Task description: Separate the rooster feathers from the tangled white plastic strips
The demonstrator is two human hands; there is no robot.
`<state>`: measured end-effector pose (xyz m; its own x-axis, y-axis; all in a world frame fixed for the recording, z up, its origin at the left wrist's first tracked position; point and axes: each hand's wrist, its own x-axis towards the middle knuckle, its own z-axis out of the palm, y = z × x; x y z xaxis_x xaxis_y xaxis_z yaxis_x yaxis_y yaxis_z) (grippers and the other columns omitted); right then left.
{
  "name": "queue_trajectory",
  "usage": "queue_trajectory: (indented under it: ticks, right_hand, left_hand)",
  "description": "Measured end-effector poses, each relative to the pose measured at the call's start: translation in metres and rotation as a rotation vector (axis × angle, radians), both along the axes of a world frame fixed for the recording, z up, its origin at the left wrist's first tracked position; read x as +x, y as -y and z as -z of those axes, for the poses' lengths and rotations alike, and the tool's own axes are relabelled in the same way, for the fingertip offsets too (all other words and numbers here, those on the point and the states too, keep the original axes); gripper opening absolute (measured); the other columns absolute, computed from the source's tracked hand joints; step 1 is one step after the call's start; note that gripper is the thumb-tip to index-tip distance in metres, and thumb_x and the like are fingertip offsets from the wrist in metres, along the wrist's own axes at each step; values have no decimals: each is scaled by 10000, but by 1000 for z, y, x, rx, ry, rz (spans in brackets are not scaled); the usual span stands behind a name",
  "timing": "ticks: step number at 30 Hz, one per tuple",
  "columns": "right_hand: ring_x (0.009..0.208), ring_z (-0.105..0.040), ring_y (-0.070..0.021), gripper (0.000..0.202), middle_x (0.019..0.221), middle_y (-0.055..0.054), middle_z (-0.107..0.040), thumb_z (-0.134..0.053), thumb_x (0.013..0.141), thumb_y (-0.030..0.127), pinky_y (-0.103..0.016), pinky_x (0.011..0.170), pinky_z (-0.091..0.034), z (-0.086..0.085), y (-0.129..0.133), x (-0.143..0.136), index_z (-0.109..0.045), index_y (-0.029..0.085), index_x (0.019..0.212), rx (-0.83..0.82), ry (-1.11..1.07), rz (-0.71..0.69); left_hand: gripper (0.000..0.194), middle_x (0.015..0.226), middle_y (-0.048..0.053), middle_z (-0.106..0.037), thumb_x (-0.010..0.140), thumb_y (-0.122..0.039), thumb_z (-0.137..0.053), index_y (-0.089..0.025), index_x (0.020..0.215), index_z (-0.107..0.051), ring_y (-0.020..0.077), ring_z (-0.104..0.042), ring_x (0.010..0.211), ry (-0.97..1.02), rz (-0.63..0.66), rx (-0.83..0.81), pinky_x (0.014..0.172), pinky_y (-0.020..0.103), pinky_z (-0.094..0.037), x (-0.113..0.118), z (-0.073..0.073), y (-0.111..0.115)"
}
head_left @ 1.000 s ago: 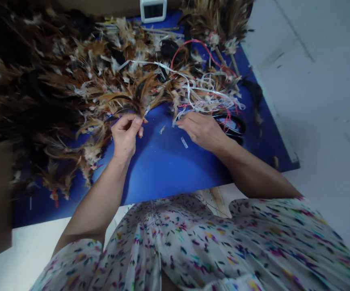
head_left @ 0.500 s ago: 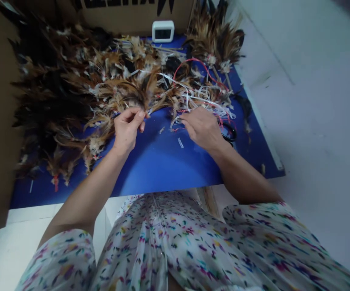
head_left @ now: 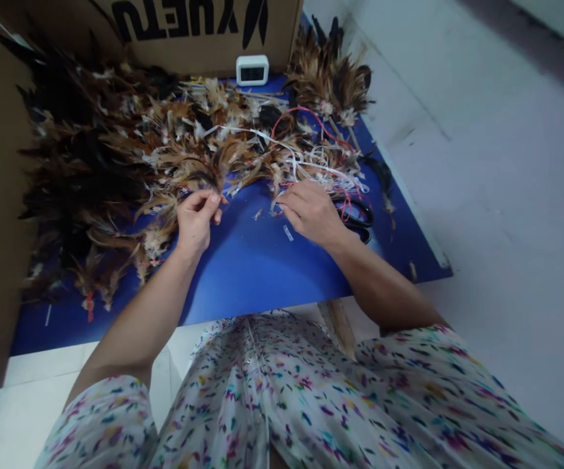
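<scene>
My left hand (head_left: 198, 218) pinches the base of a small brown feather bunch (head_left: 216, 168), whose tips point up and away from me. To the right, my right hand (head_left: 309, 212) has its fingers pressed together at the end of thin white strips (head_left: 282, 197), beside the tangle of white ribbon (head_left: 318, 159). Red string (head_left: 311, 112) loops through that tangle. Black-handled scissors (head_left: 363, 213) lie just right of my right hand, partly hidden under string. A small clear label piece (head_left: 288, 233) lies on the blue table between my hands and me.
Brown and black feather bunches (head_left: 101, 156) cover the left and back of the blue table (head_left: 262, 280). A white digital clock (head_left: 252, 70) stands before a cardboard box (head_left: 189, 49). More feathers (head_left: 331, 71) lie at the back right, near the wall.
The view has tilted slightly, showing more of the box and scissors. My left hand still pinches the feather bunch, and my right hand remains at the white strips.
</scene>
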<state>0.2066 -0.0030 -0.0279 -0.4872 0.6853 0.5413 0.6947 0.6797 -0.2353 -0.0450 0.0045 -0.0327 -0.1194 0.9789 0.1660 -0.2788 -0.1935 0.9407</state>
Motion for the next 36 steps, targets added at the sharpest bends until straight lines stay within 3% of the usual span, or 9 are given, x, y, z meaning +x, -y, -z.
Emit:
queue_trajectory:
  ticks: [8, 13, 19, 23, 27, 31, 36]
  right_hand:
    - [975, -611, -248, 276, 971, -107, -705, -457, 999, 220, -453, 917, -494, 5, 3, -9, -730, 192, 1025, -35, -2, -44]
    - [985, -609, -241, 268, 1005, -97, -694, -447, 1001, 237, -439, 942, -479, -7, -1, -22, -710, 187, 1015, -76, 54, -106]
    - [1042, -560, -276, 263, 1072, -125, -664, -456, 978, 201, -464, 930, -426, -23, -40, -57, -699, 177, 1075, -113, 236, -15]
    - [1055, -540, -291, 297, 1086, -143, -669, -399, 990, 149, -459, 886, -401, -13, -67, -75, -696, 167, 999, -69, 358, 94]
    - [1057, -526, -301, 353, 1056, -165, -669, -345, 1004, 137, -478, 896, -382, -5, -75, -82, -689, 143, 927, -50, 430, 126]
    - [1080, -525, -306, 352, 1101, -162, -651, -348, 1009, 190, -486, 928, -391, -11, -71, -76, -695, 139, 979, -80, 346, 139]
    - [1013, -587, -254, 236, 1064, -117, -669, -459, 968, 237, -438, 920, -463, -25, -70, -60, -688, 186, 937, -162, -8, 51]
  left_hand:
    - [349, 658, -29, -650, 733, -442, -850, -190, 716, -609, 33, -453, 410, 8, -105, 4, 372, 180, -322, -9, 2, -8]
    - [341, 660, -29, -649, 738, -429, -849, -189, 712, -608, 33, -454, 414, 19, -107, 5, 375, 177, -328, -10, 1, -9]
    - [351, 654, -28, -653, 712, -444, -862, -196, 698, -614, 33, -441, 412, 32, -123, 25, 376, 183, -336, -12, 2, -11]
    - [330, 653, -32, -649, 745, -429, -843, -196, 704, -613, 30, -435, 410, 8, -150, 15, 381, 185, -337, -14, 2, -13]
    - [320, 657, -32, -648, 761, -421, -833, -187, 711, -621, 26, -443, 412, 12, -163, 26, 383, 182, -332, -14, 3, -15]
    - [326, 647, -30, -651, 747, -413, -845, -176, 710, -625, 23, -446, 407, 39, -156, 32, 380, 171, -329, -13, 4, -14]
    - [337, 640, -28, -660, 720, -418, -860, -173, 700, -629, 24, -450, 398, 45, -146, 34, 374, 164, -332, -11, 3, -14]
